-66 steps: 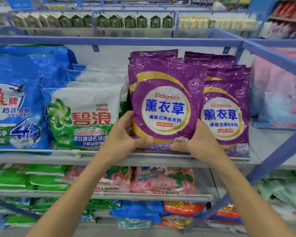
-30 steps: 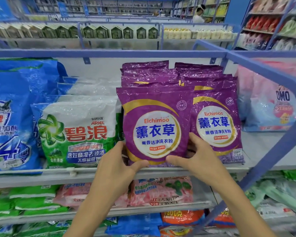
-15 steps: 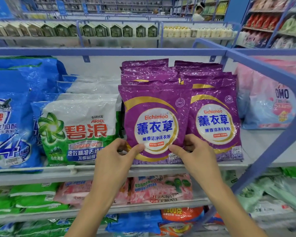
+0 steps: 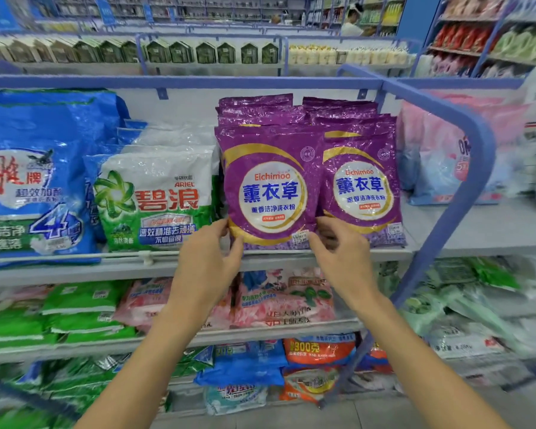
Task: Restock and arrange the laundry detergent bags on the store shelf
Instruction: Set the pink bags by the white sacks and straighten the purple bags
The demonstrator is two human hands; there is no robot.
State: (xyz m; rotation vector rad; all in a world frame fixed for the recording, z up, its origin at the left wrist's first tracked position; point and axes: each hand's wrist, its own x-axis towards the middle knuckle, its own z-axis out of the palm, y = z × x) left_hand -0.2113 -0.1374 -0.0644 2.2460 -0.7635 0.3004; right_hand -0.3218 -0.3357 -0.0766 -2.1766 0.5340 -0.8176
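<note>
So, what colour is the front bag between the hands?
The bag is purple, gold arc, white circle; head view.

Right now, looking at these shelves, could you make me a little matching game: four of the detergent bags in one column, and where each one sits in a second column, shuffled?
Things
1. front purple Eichimoo bag
2. green-and-white Ariel bag
3. large blue bag
4. orange bag

Places
A. two levels lower down
B. far left of the Eichimoo bag's shelf
C. pinched at its lower corners by the left hand and right hand
D. immediately left of the Eichimoo bag

Pairs: 1-C, 2-D, 3-B, 4-A
</note>
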